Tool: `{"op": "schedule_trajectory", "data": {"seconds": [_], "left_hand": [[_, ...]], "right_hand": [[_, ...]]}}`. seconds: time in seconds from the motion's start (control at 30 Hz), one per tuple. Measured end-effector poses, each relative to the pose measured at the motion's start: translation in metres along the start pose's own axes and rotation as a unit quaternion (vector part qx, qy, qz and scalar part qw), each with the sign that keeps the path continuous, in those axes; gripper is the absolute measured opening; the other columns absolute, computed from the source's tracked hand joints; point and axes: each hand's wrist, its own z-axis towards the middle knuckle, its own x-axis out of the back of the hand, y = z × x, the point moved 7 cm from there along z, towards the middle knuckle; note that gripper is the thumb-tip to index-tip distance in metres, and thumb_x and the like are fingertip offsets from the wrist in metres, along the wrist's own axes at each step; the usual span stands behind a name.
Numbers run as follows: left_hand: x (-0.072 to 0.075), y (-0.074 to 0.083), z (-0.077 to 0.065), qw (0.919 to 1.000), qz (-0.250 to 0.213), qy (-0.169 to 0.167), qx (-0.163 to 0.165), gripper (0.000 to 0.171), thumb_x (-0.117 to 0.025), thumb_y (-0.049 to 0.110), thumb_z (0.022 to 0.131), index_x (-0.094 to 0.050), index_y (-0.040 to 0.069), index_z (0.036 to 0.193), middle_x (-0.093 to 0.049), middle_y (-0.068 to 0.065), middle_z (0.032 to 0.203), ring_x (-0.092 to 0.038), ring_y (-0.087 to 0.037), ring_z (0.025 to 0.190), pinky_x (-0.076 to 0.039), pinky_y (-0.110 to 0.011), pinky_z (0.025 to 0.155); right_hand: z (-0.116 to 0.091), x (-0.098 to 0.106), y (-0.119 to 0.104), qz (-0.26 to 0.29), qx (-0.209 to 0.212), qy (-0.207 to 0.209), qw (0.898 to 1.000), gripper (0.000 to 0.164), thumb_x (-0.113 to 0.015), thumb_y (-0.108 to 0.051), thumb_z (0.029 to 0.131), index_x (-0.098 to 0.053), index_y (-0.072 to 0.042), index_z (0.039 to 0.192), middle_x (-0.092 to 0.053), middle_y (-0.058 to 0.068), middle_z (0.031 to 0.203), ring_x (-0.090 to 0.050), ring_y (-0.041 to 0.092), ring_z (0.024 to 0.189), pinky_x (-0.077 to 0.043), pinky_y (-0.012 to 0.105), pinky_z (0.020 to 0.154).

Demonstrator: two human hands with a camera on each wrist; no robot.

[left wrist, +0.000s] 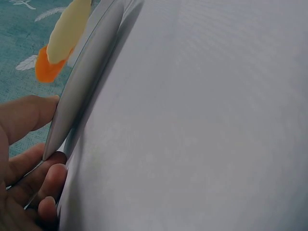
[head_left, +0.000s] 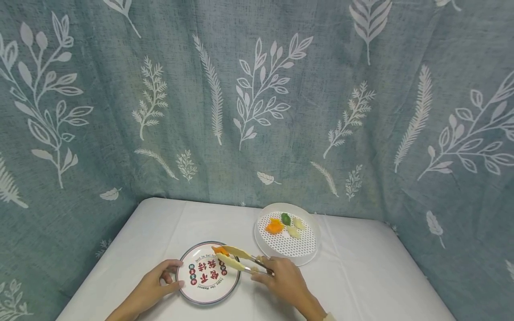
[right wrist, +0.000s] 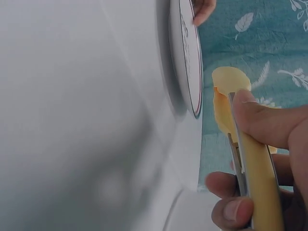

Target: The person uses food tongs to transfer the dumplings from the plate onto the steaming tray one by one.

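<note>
A round white plate [head_left: 222, 287] with red lettering and a dark rim is on the white table. My left hand [head_left: 154, 285] grips its left edge; in the left wrist view the thumb lies on the rim of the plate [left wrist: 91, 72] and the other fingers curl below. My right hand [head_left: 285, 278] holds cream-tipped metal tongs [head_left: 230, 262] from the right. Between the tong tips is an orange piece of food [head_left: 218, 250], over the plate's far right part. The right wrist view shows thumb and fingers squeezing the tongs [right wrist: 262, 183].
A white perforated basket [head_left: 309, 257] stands behind and right of the plate. Inside are an orange piece [head_left: 275, 226], a green piece [head_left: 285, 218] and two pale yellow pieces [head_left: 293, 232]. A teal leaf-patterned curtain [head_left: 225, 169] hangs behind the table and along its sides.
</note>
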Motion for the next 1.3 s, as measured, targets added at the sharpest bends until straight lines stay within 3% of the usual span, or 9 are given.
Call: {"op": "schedule_trajectory", "data": {"seconds": [0.2, 0.63, 0.8, 1.03, 1.2, 1.3], "left_hand": [[0.000, -0.001, -0.001, 1.0000, -0.008, -0.002, -0.004, 0.062, -0.089, 0.033, 0.079, -0.064, 0.013, 0.132, -0.065, 0.001, 0.103, -0.047, -0.019, 0.075, -0.041, -0.030, 0.061], [0.002, 0.000, -0.002, 1.0000, -0.001, -0.001, -0.004, 0.062, -0.089, 0.033, 0.079, -0.064, 0.014, 0.132, -0.065, 0.002, 0.102, -0.048, -0.018, 0.074, -0.042, -0.029, 0.061], [0.002, -0.001, -0.002, 0.9999, -0.008, -0.006, -0.004, 0.062, -0.089, 0.034, 0.079, -0.064, 0.014, 0.132, -0.064, 0.002, 0.101, -0.047, -0.018, 0.074, -0.041, -0.029, 0.061], [0.003, -0.001, -0.002, 1.0000, -0.006, -0.003, -0.005, 0.062, -0.089, 0.034, 0.079, -0.064, 0.014, 0.132, -0.065, 0.002, 0.104, -0.048, -0.018, 0.075, -0.041, -0.029, 0.061], [0.002, -0.002, -0.001, 1.0000, -0.006, -0.003, -0.004, 0.061, -0.089, 0.031, 0.079, -0.064, 0.015, 0.132, -0.066, 0.001, 0.104, -0.048, -0.018, 0.074, -0.041, -0.029, 0.061], [0.001, -0.002, 0.001, 1.0000, -0.003, -0.003, -0.006, 0.061, -0.089, 0.032, 0.079, -0.064, 0.015, 0.132, -0.065, 0.001, 0.103, -0.048, -0.018, 0.074, -0.041, -0.029, 0.061]], "right_hand": [[-0.009, 0.014, 0.012, 0.009, -0.021, 0.005, 1.000, 0.056, -0.082, -0.048, 0.083, -0.076, -0.007, 0.120, -0.043, -0.016, 0.063, -0.035, 0.002, 0.057, -0.034, 0.022, 0.050], [-0.029, 0.038, 0.055, -0.029, -0.101, 0.014, 0.994, 0.053, -0.082, -0.050, 0.083, -0.077, -0.015, 0.122, -0.037, -0.014, 0.060, -0.031, 0.001, 0.054, -0.030, 0.023, 0.049], [-0.037, 0.052, 0.071, -0.026, -0.134, 0.013, 0.991, 0.054, -0.083, -0.048, 0.083, -0.076, -0.011, 0.123, -0.037, -0.011, 0.058, -0.031, 0.004, 0.054, -0.030, 0.024, 0.050], [-0.044, 0.075, 0.091, -0.044, -0.161, 0.019, 0.986, 0.066, -0.077, -0.062, 0.081, -0.076, -0.009, 0.121, -0.037, -0.007, 0.059, -0.033, 0.007, 0.054, -0.031, 0.026, 0.049], [-0.047, 0.085, 0.108, -0.052, -0.188, 0.019, 0.981, 0.070, -0.077, -0.061, 0.082, -0.075, -0.004, 0.122, -0.040, -0.004, 0.061, -0.037, 0.012, 0.055, -0.033, 0.028, 0.048], [-0.048, 0.088, 0.119, -0.061, -0.204, 0.015, 0.977, 0.067, -0.076, -0.062, 0.083, -0.077, -0.002, 0.113, -0.042, -0.002, 0.061, -0.039, 0.014, 0.056, -0.034, 0.031, 0.049]]}}
